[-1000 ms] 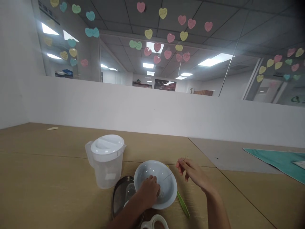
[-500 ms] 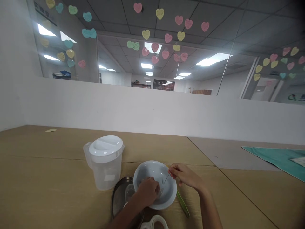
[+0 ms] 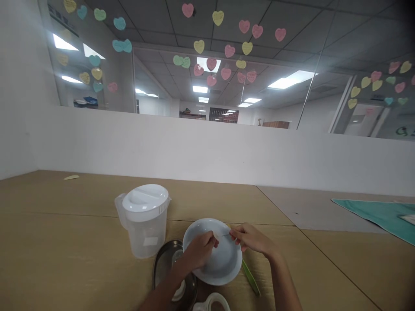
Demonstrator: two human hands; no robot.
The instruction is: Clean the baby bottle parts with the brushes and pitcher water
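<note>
Though thin, stick (image 3: pixel 226 235) between right fingers (image 3: pixel 234 233)

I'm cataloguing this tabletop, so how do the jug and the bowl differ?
The jug is tall, with a side handle; the bowl is wide and low. A lid covers the jug, while the bowl is open. The jug's body is translucent; the bowl looks opaque. The left hand reaches over the bowl; neither hand touches the jug. Both are pale.

A thin rod (image 3: pixel 225 235), perhaps metal, overhangs the bowl (image 3: pixel 225 261).
</note>
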